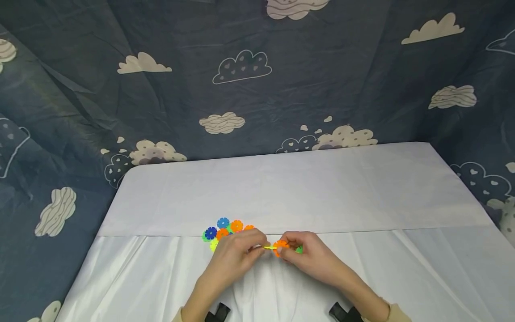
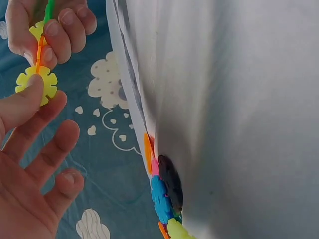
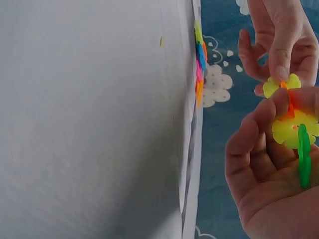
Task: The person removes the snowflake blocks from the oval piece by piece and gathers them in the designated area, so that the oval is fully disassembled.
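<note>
My left hand [image 1: 235,250] pinches a yellow snowflake disc [image 2: 49,85] between thumb and index finger; its other fingers are spread in the left wrist view. Facing it, my right hand [image 1: 311,257] grips an orange snowflake disc [image 1: 281,243], whose edge meets the yellow one. Behind the orange disc, a second yellow disc [image 3: 286,132] and a green disc [image 3: 304,159] follow in a row, partly hidden by the right fingers in the head view. Both hands are close together above the white-covered table [image 1: 322,192].
Left of the hands lies a loose pile of snowflake discs [image 1: 222,233] in blue, orange, green and yellow, partly covered by the left hand in the head view. A dark cloud-printed cloth [image 1: 181,98] hangs behind the table. Two black objects [image 1: 219,312] show at the bottom edge.
</note>
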`<state>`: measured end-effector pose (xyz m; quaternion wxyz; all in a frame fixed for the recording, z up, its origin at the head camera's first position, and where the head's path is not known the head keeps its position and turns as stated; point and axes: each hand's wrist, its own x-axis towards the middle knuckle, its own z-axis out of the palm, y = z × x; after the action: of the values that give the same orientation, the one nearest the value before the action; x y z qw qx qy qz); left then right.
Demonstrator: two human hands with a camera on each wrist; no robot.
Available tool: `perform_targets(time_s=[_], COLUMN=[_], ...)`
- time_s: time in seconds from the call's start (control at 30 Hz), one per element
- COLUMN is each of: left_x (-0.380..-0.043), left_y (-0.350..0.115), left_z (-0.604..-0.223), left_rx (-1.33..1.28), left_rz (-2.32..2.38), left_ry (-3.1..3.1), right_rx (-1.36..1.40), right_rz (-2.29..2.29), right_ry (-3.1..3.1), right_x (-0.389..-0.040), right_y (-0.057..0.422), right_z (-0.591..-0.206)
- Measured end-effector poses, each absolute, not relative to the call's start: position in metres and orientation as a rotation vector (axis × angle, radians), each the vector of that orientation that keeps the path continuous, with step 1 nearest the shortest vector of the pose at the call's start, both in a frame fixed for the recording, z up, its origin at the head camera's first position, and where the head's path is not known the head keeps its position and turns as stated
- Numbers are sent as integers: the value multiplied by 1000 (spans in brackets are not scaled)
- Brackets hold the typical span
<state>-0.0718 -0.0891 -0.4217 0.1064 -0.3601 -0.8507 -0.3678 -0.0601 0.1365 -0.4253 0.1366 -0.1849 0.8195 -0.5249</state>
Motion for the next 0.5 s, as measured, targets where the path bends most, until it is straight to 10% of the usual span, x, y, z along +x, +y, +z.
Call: perform_targets(time_s=[0.5], left_x=[-76], left_y=[-104], left_z=[-421], left_rx=[-862], left_rz=[-1068], left_ry=[-2664], right_rx=[-441], right_rz=[-1550], right_ry=[2481], right_x=[-60], right_y=[137], right_z=[-425])
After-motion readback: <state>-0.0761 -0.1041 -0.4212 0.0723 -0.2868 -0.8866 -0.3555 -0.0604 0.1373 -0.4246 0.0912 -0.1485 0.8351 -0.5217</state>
